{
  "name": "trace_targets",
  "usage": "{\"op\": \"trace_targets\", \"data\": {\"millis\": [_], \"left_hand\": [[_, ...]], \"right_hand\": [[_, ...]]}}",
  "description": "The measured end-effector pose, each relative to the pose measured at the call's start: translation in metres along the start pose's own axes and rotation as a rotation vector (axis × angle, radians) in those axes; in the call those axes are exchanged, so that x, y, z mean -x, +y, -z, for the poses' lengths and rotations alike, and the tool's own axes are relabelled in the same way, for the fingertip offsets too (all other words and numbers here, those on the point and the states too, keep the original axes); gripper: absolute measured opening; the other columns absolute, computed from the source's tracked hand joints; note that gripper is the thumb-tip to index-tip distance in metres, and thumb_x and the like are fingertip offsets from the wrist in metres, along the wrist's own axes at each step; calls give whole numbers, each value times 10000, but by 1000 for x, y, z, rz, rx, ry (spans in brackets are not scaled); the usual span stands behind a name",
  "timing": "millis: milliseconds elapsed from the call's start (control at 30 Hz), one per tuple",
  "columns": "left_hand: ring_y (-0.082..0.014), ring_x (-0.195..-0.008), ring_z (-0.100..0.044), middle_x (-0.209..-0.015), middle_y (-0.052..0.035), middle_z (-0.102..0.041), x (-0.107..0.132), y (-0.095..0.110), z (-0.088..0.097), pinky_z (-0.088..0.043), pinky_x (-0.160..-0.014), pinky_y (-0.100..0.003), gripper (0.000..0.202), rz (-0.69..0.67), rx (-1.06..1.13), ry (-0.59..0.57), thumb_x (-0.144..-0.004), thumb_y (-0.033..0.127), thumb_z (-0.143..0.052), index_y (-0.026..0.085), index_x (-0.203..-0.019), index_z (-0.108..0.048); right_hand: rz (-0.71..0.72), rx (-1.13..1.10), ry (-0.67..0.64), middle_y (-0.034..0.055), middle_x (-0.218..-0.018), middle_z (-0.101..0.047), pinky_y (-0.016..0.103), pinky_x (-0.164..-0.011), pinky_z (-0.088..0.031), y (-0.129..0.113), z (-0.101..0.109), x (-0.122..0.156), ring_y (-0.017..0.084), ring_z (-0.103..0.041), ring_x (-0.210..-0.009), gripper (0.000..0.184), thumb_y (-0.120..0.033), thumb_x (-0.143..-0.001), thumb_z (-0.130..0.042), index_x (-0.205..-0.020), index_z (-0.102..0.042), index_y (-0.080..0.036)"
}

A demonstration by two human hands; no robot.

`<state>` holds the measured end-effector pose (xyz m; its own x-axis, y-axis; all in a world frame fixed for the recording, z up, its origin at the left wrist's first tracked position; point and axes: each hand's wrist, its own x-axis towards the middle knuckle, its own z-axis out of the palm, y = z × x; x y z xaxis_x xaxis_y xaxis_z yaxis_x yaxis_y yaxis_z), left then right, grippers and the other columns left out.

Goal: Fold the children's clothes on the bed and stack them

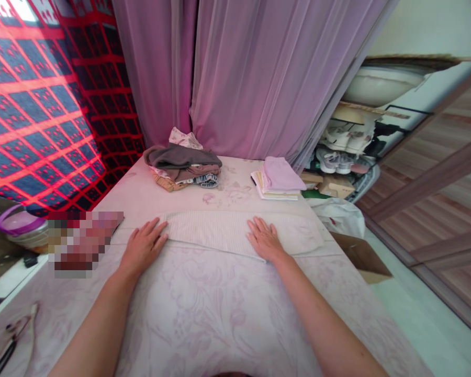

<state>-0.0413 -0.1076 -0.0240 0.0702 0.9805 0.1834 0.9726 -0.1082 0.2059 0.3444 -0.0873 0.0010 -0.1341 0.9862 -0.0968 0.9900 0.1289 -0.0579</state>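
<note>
My left hand [143, 247] lies flat with spread fingers on the left end of a pale ribbed folded cloth [235, 233]. My right hand [265, 240] presses the same way on its right part, and neither hand grips it. The cloth rests on a bed with a pink floral sheet [204, 314]. Beyond it sit a stack of folded clothes [182, 166] and a lilac folded garment [279, 175] on a pile of papers or booklets [275, 192].
A pixelated patch [84, 243] covers something at the bed's left edge, near a purple-rimmed container [21, 228]. Purple curtains [255, 73] hang behind the bed. To the right are shoes [335, 159], a white plastic bag [337, 217] and a cardboard box [359, 256].
</note>
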Motion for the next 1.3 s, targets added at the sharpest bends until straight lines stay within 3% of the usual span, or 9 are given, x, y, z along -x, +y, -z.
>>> {"op": "trace_targets", "data": {"millis": [333,467,600,733,867,1033,1133,1300], "left_hand": [[-287,-1338,-402,-1473,-65,-426,-1,-1,1,-329,-1067,-518,463,-9,-5,1,-934,426,-343,299,-1348,-506],[-302,-1333,-405,-1460,-81,-441,0,-2,1,-333,-1062,-529,471,-16,3,14,-922,432,-359,282,-1339,-518],[-324,-1339,-393,-1427,-103,-479,0,8,3,-284,-1084,-558,427,-56,2,118,-901,383,-406,246,-1263,-587],[-309,-1344,-391,-1408,-93,-507,-4,46,6,-268,-1101,-549,403,-229,68,63,-894,353,-436,227,-1243,-592],[-266,-1365,-367,-1433,-39,-485,-9,112,6,-230,-1133,-526,408,-519,141,-138,-916,387,-442,268,-1292,-545],[-248,-1386,-330,-1443,-27,-473,-20,188,-9,-199,-1146,-514,431,-650,210,-291,-958,451,-357,301,-1330,-514],[-261,-1399,-302,-1486,-35,-412,-24,207,-22,-191,-1135,-541,455,-625,200,-333,-971,469,-294,316,-1351,-492],[-262,-1410,-276,-1509,-33,-373,-23,208,-33,-165,-1136,-546,461,-624,173,-295,-972,479,-278,339,-1368,-467]], "right_hand": [[145,-57,129,93,-1518,-340,489,-1135,-147,8,-10,17,217,-272,-1402,481,-368,-952,-341,-1406,-428,-235],[143,-265,295,102,-1371,-530,378,-1073,-317,22,-17,40,196,-469,-1260,346,-298,-905,-398,-1135,-636,-195],[132,-384,415,101,-1206,-624,346,-972,-412,30,-22,67,210,-555,-1118,169,-283,-828,-499,-827,-651,-211],[157,-321,440,83,-1037,-642,347,-921,-415,26,-19,80,219,-562,-1018,84,-288,-770,-602,-789,-635,-213],[193,-275,467,46,-848,-627,301,-801,-418,19,-16,79,185,-558,-854,70,-216,-797,-564,-760,-623,-207],[235,-233,494,27,-768,-611,277,-750,-402,18,-16,81,170,-546,-793,114,-137,-791,-528,-764,-614,-207],[241,-187,498,25,-748,-604,280,-739,-399,20,-20,85,172,-541,-765,133,-103,-767,-521,-749,-607,-202],[260,-168,490,24,-733,-597,287,-735,-399,24,-23,90,174,-537,-747,153,-80,-756,-513,-736,-606,-200]]}}
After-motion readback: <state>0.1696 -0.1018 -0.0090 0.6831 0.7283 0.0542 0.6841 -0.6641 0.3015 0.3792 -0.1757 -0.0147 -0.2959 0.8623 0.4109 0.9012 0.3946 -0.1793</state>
